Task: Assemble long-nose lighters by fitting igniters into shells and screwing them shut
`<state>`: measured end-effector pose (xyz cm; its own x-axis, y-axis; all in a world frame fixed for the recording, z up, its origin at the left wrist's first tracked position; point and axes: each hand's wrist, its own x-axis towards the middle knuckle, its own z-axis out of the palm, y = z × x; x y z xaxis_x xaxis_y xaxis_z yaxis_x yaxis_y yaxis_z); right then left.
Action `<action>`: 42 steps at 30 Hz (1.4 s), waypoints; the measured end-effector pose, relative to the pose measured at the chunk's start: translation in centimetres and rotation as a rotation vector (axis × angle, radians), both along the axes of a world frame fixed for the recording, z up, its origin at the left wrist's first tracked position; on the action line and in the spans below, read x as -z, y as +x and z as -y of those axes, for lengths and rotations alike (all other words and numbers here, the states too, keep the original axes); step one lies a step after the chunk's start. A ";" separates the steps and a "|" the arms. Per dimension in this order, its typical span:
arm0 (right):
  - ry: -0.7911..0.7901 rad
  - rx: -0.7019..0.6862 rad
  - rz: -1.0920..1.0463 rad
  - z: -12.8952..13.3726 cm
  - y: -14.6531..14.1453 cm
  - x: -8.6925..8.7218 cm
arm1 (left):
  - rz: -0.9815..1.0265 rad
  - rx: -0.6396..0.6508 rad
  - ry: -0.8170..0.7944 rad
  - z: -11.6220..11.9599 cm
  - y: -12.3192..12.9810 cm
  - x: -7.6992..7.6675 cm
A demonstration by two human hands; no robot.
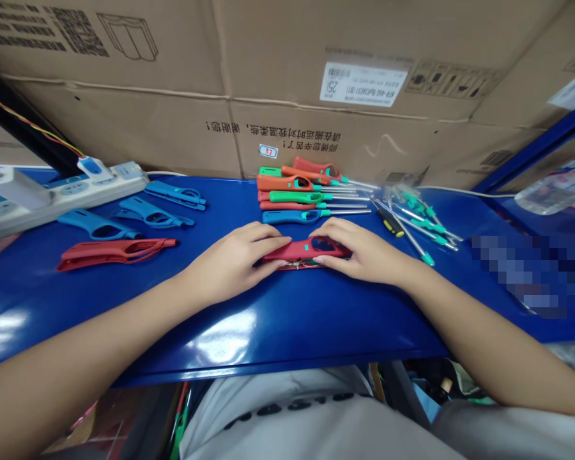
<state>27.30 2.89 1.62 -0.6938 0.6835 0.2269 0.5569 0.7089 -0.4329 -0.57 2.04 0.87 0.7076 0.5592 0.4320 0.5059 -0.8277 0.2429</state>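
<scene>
A red lighter casing (297, 250) lies level between my hands, low over the blue tabletop. Its two halves are slightly apart along the near side, where thin pale inner parts show. My left hand (237, 259) pinches the left end, thumb below and fingers on top. At the other end, my right hand (359, 249) grips around the trigger opening. Just beyond my hands lies a row of long-necked gas lighters in blue, green (292, 197), orange and red, their metal tubes pointing right.
Blue casing halves (156, 214) and a red casing (117, 251) lie at left, near a white power strip (71, 188). Metal tubes with green ends (414, 239) and a black-yellow screwdriver (388, 219) lie at right. A cardboard box (172, 134) stands behind the blue table (287, 332).
</scene>
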 end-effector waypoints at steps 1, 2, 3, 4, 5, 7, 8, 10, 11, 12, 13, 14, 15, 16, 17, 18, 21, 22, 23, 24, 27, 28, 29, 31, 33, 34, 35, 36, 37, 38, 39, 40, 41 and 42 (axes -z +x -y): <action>-0.003 -0.035 -0.007 -0.1 0.1 0.0 | -0.005 0.002 -0.014 0.0 0.0 0.0; -0.003 -0.062 -0.013 -0.2 0.2 0.1 | -0.014 0.005 -0.029 0.1 0.0 0.0; -0.002 -0.079 -0.017 -0.3 0.2 0.2 | -0.028 0.008 -0.044 0.1 0.0 0.0; 0.000 -0.088 -0.016 -0.3 0.2 0.2 | -0.046 0.010 -0.062 0.1 0.0 0.0; 0.005 -0.092 -0.012 -0.3 0.2 0.3 | -0.066 0.010 -0.079 0.2 0.0 -0.1; 0.016 -0.097 0.007 -0.3 0.2 0.4 | -0.102 0.009 -0.101 0.2 0.0 -0.1; 0.022 -0.098 0.017 -0.3 0.2 0.5 | -0.115 0.007 -0.106 0.2 -0.1 -0.2; 0.032 -0.100 0.036 -0.3 0.1 0.5 | -0.133 0.005 -0.109 0.2 -0.1 -0.1; 0.039 -0.101 0.042 -0.4 0.1 0.5 | -0.140 0.006 -0.109 0.2 -0.1 -0.1; 0.045 -0.103 0.048 -0.4 0.1 0.6 | -0.146 0.005 -0.110 0.2 -0.1 0.0; 0.052 -0.105 0.055 -0.5 0.1 0.6 | -0.152 0.005 -0.112 0.2 0.0 0.0; 0.058 -0.106 0.060 -0.5 0.1 0.6 | -0.157 0.005 -0.114 0.2 0.0 0.1; 0.064 -0.105 0.066 -0.5 0.1 0.7 | -0.163 0.004 -0.117 0.2 0.0 0.1; 0.067 -0.104 0.071 -0.6 0.1 0.7 | -0.169 0.001 -0.120 0.2 0.0 0.2; 0.069 -0.103 0.076 -0.6 0.1 0.8 | -0.175 -0.002 -0.123 0.2 0.0 0.2; 0.070 -0.102 0.080 -0.6 0.1 0.8 | -0.180 -0.005 -0.127 0.2 0.0 0.2; 0.067 -0.100 0.092 -0.6 0.1 0.8 | -0.191 -0.005 -0.136 0.2 0.0 0.1; 0.067 -0.099 0.094 -0.6 0.1 0.8 | -0.193 -0.004 -0.138 0.2 0.0 0.1; 0.066 -0.097 0.097 -0.6 0.1 0.8 | -0.193 -0.004 -0.140 0.2 0.0 0.1; 0.067 -0.095 0.100 -0.6 0.1 0.8 | -0.191 -0.006 -0.142 0.2 0.0 0.1; 0.076 -0.092 0.111 -0.6 0.1 0.8 | -0.181 -0.011 -0.144 0.2 0.0 0.2; 0.079 -0.092 0.116 -0.5 0.1 0.9 | -0.181 -0.012 -0.143 0.2 -0.1 0.2; 0.083 -0.091 0.121 -0.5 0.1 0.9 | -0.183 -0.013 -0.142 0.2 -0.1 0.2; 0.093 -0.085 0.131 -0.5 0.0 1.1 | -0.192 -0.014 -0.136 0.2 -0.1 0.2; 0.101 -0.078 0.140 -0.6 0.0 1.2 | -0.199 -0.016 -0.134 0.2 -0.2 0.1; 0.105 -0.077 0.142 -0.6 0.0 1.2 | -0.200 -0.016 -0.133 0.2 -0.1 0.1; 0.109 -0.077 0.143 -0.6 0.0 1.2 | -0.200 -0.015 -0.132 0.2 -0.1 0.1; 0.111 -0.076 0.144 -0.6 0.0 1.3 | -0.201 -0.017 -0.128 0.2 -0.1 0.1; 0.113 -0.075 0.144 -0.6 0.0 1.3 | -0.203 -0.018 -0.122 0.2 -0.1 0.1; 0.114 -0.074 0.144 -0.6 0.0 1.3 | -0.207 -0.020 -0.113 0.2 0.0 0.1; 0.117 -0.072 0.145 -0.6 0.0 1.3 | -0.212 -0.023 -0.103 0.2 0.0 0.1; 0.120 -0.068 0.146 -0.6 0.0 1.3 | -0.218 -0.026 -0.095 0.2 0.0 0.1; 0.124 -0.065 0.146 -0.6 0.0 1.3 | -0.224 -0.029 -0.087 0.2 0.0 0.1; 0.129 -0.062 0.146 -0.5 0.0 1.4 | -0.231 -0.032 -0.081 0.2 0.0 0.1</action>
<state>27.28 3.43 0.23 -0.7658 0.6100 0.2037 0.5602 0.7883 -0.2545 -0.56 1.80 0.78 0.7637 0.6093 0.2133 0.5815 -0.7928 0.1825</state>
